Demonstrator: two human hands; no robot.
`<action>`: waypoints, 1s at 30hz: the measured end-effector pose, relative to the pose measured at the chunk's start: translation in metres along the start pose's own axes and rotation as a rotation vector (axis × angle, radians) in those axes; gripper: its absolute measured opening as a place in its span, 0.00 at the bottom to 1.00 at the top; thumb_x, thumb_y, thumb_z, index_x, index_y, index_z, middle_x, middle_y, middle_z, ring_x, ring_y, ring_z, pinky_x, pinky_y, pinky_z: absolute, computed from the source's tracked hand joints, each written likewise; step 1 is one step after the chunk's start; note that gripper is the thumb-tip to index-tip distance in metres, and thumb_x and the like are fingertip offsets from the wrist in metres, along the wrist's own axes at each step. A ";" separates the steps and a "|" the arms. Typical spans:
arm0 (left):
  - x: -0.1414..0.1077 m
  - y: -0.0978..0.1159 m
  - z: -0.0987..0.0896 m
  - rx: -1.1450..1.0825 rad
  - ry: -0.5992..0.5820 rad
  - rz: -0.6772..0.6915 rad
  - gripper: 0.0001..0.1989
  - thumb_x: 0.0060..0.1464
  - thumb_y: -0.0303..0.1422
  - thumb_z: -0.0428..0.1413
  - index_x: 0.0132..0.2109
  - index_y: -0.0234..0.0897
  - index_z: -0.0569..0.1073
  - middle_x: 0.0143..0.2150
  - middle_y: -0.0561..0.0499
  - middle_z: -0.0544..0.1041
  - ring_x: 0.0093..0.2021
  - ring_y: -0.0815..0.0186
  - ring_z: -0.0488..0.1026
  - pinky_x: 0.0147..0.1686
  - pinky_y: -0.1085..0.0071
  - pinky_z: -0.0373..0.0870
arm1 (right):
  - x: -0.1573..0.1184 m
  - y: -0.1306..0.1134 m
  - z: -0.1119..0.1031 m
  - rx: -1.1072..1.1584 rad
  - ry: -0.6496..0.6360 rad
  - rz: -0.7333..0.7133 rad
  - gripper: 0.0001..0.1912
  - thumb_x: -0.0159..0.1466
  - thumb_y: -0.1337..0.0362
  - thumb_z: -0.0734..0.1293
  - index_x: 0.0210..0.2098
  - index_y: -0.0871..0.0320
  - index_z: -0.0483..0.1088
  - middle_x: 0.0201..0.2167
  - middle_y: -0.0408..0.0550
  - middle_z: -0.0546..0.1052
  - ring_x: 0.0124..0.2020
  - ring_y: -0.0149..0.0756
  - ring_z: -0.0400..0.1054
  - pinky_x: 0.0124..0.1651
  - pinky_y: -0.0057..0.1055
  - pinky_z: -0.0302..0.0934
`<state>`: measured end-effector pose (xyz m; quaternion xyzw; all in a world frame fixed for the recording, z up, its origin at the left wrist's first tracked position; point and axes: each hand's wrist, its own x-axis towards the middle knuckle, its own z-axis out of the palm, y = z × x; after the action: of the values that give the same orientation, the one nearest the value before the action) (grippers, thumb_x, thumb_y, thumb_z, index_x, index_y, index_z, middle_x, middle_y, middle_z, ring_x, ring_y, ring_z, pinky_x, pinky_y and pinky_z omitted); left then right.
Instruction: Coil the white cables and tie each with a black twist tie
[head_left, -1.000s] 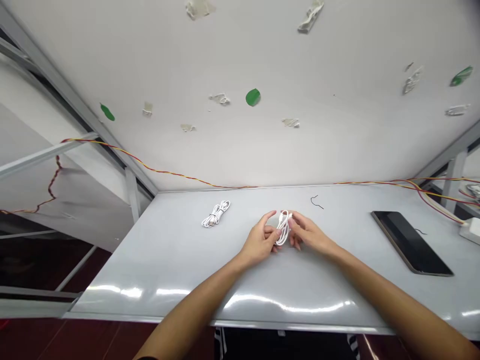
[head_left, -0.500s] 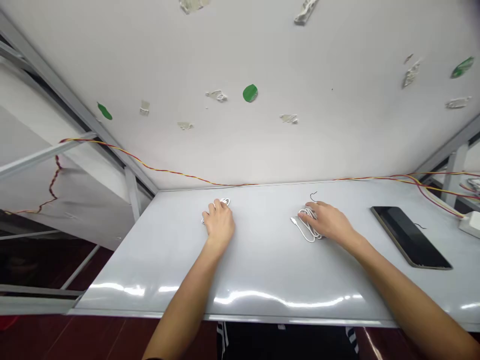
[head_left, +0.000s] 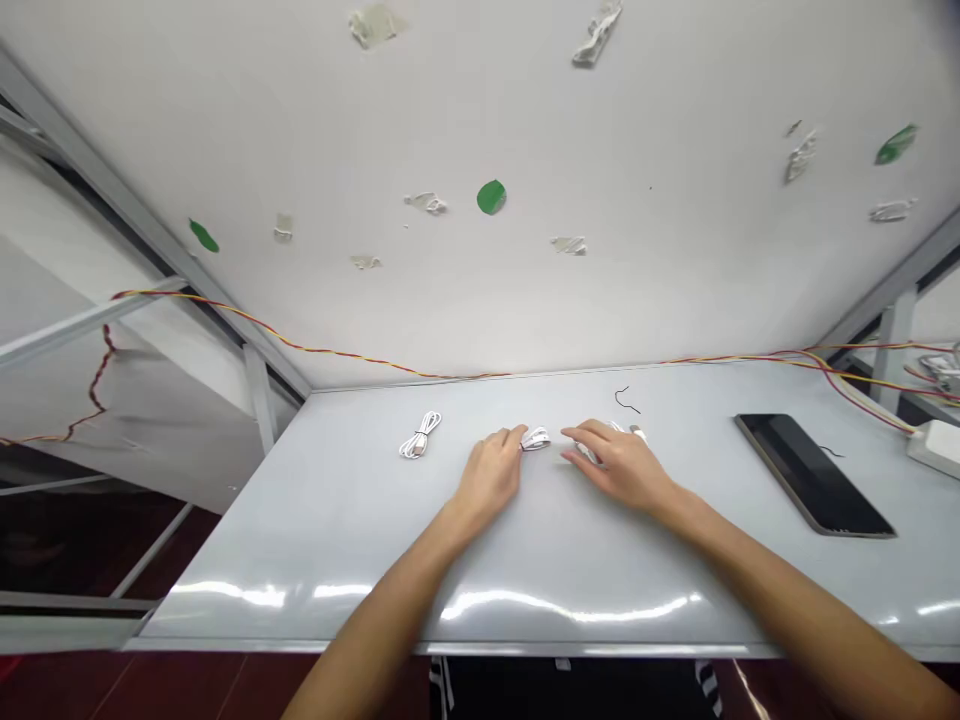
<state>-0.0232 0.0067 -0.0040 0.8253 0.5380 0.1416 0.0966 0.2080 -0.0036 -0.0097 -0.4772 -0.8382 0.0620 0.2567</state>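
White cable coil (head_left: pixel 535 439) lies on the grey table (head_left: pixel 315 520), well to the left of the black-screened device (head_left: pixel 814 473), taken as reference. Coil's long axis runs roughly sideways, its free end pointing toward the device. Left hand (head_left: pixel 491 468), on the coil's side away from the device, is the nearer: fingers curled closed, appearing to grip the coil's outer end at the tips; thumb mostly hidden, firmness of hold cannot be told. Right hand (head_left: pixel 613 460), on the coil's device side, has thumb and index finger parted, their gap facing the coil's free end, just beside it; no contact seen. Second white cable (head_left: pixel 637 432) sits partly hidden under the right hand, so between coil and device; whether lower fingers grip it cannot be told. Third white cable (head_left: pixel 420 436), bound with a dark tie, lies farthest left of the device. Other items: bent black wire (head_left: pixel 628 407) left of and beyond the device; thin black strand (head_left: pixel 831 452) just right of it; white socket block (head_left: pixel 936 447) farther right; red-and-yellow wires (head_left: pixel 150 293) pass behind it. Chief obstruction noted: the second cable with the right palm above it.
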 end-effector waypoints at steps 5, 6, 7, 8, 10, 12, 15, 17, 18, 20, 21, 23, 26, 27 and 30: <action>-0.007 0.017 0.018 -0.193 0.090 0.177 0.20 0.64 0.28 0.46 0.62 0.37 0.62 0.49 0.44 0.76 0.49 0.60 0.74 0.50 0.62 0.72 | -0.001 -0.018 0.014 0.345 -0.056 -0.013 0.10 0.68 0.61 0.62 0.41 0.55 0.75 0.37 0.48 0.79 0.33 0.35 0.72 0.35 0.31 0.65; -0.008 0.018 0.019 -0.201 0.108 0.184 0.20 0.63 0.28 0.47 0.62 0.38 0.62 0.49 0.44 0.76 0.49 0.60 0.74 0.50 0.61 0.72 | -0.001 -0.019 0.015 0.414 -0.057 0.041 0.09 0.68 0.62 0.62 0.39 0.55 0.75 0.35 0.47 0.79 0.32 0.35 0.72 0.35 0.31 0.65; -0.008 0.019 0.020 -0.206 0.123 0.187 0.20 0.63 0.29 0.48 0.62 0.38 0.62 0.48 0.44 0.76 0.48 0.60 0.74 0.50 0.61 0.73 | 0.000 -0.019 0.016 0.477 -0.054 0.098 0.09 0.67 0.62 0.63 0.38 0.55 0.75 0.34 0.46 0.80 0.32 0.35 0.73 0.35 0.31 0.66; -0.009 0.019 0.021 -0.211 0.133 0.190 0.21 0.62 0.29 0.48 0.62 0.39 0.63 0.48 0.44 0.76 0.48 0.60 0.75 0.49 0.61 0.73 | 0.001 -0.020 0.017 0.529 -0.050 0.155 0.09 0.67 0.62 0.63 0.37 0.55 0.75 0.33 0.46 0.80 0.32 0.35 0.74 0.35 0.30 0.67; -0.009 0.019 0.023 -0.221 0.144 0.197 0.21 0.61 0.29 0.50 0.61 0.39 0.63 0.47 0.45 0.77 0.47 0.60 0.75 0.48 0.62 0.74 | 0.003 -0.019 0.016 0.599 -0.045 0.240 0.08 0.65 0.62 0.64 0.36 0.56 0.76 0.33 0.46 0.81 0.33 0.36 0.75 0.36 0.31 0.68; -0.010 0.020 0.026 -0.216 0.149 0.211 0.22 0.61 0.29 0.51 0.61 0.38 0.64 0.46 0.45 0.77 0.45 0.60 0.75 0.46 0.62 0.74 | 0.004 -0.020 0.013 0.604 -0.058 0.268 0.08 0.63 0.63 0.65 0.34 0.57 0.76 0.32 0.47 0.81 0.32 0.36 0.75 0.35 0.31 0.68; -0.011 0.023 0.031 -0.183 0.144 0.238 0.22 0.60 0.28 0.51 0.61 0.37 0.64 0.46 0.45 0.77 0.45 0.59 0.75 0.46 0.62 0.75 | 0.005 -0.023 0.009 0.513 -0.098 0.248 0.08 0.62 0.65 0.65 0.29 0.57 0.75 0.28 0.45 0.80 0.29 0.35 0.73 0.33 0.30 0.65; -0.013 0.024 0.034 -0.149 0.133 0.255 0.23 0.60 0.27 0.52 0.62 0.37 0.64 0.46 0.44 0.76 0.46 0.59 0.75 0.46 0.62 0.75 | 0.006 -0.026 0.008 0.431 -0.127 0.235 0.09 0.61 0.65 0.64 0.26 0.57 0.73 0.25 0.44 0.78 0.27 0.34 0.71 0.31 0.29 0.62; -0.013 0.025 0.035 -0.134 0.129 0.261 0.23 0.59 0.26 0.52 0.62 0.37 0.64 0.46 0.44 0.76 0.45 0.59 0.75 0.46 0.62 0.75 | 0.005 -0.027 0.007 0.394 -0.141 0.230 0.09 0.60 0.66 0.64 0.24 0.57 0.72 0.24 0.44 0.77 0.26 0.33 0.71 0.30 0.28 0.60; -0.014 0.025 0.035 -0.113 0.122 0.274 0.24 0.59 0.26 0.52 0.62 0.36 0.63 0.45 0.44 0.76 0.45 0.58 0.75 0.46 0.61 0.75 | 0.005 -0.028 0.008 0.329 -0.162 0.226 0.10 0.60 0.66 0.64 0.23 0.57 0.70 0.23 0.44 0.76 0.25 0.33 0.69 0.30 0.28 0.58; -0.014 0.025 0.036 -0.110 0.120 0.280 0.24 0.59 0.26 0.52 0.62 0.35 0.63 0.45 0.44 0.76 0.45 0.58 0.75 0.47 0.61 0.74 | 0.005 -0.029 0.008 0.299 -0.167 0.227 0.10 0.61 0.66 0.63 0.23 0.57 0.69 0.23 0.44 0.76 0.25 0.33 0.69 0.30 0.28 0.57; -0.013 0.024 0.036 -0.108 0.118 0.292 0.24 0.59 0.26 0.52 0.62 0.35 0.62 0.46 0.44 0.76 0.45 0.58 0.74 0.47 0.61 0.74 | 0.004 -0.030 0.009 0.244 -0.172 0.236 0.11 0.61 0.67 0.62 0.23 0.57 0.68 0.23 0.44 0.76 0.25 0.33 0.68 0.29 0.28 0.55; -0.013 0.025 0.036 -0.104 0.106 0.294 0.24 0.60 0.26 0.51 0.62 0.36 0.62 0.47 0.44 0.75 0.46 0.58 0.73 0.47 0.61 0.73 | 0.002 -0.031 0.011 0.185 -0.163 0.244 0.10 0.61 0.67 0.62 0.23 0.57 0.67 0.22 0.44 0.75 0.24 0.32 0.66 0.28 0.28 0.52; -0.013 0.026 0.035 -0.100 0.094 0.290 0.24 0.59 0.26 0.51 0.62 0.36 0.61 0.47 0.44 0.75 0.47 0.58 0.73 0.48 0.61 0.73 | 0.002 -0.031 0.012 0.173 -0.156 0.241 0.10 0.61 0.67 0.62 0.23 0.57 0.66 0.22 0.44 0.75 0.24 0.32 0.65 0.27 0.28 0.51; -0.013 0.031 0.030 -0.053 0.034 0.244 0.24 0.58 0.27 0.52 0.62 0.35 0.62 0.48 0.43 0.74 0.48 0.56 0.72 0.49 0.59 0.71 | 0.001 -0.030 0.015 0.179 -0.124 0.210 0.10 0.60 0.68 0.62 0.22 0.57 0.66 0.21 0.44 0.73 0.23 0.31 0.64 0.28 0.28 0.52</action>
<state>0.0084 -0.0177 -0.0247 0.8793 0.4313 0.1803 0.0914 0.1769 -0.0165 -0.0117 -0.5328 -0.7889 0.1923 0.2382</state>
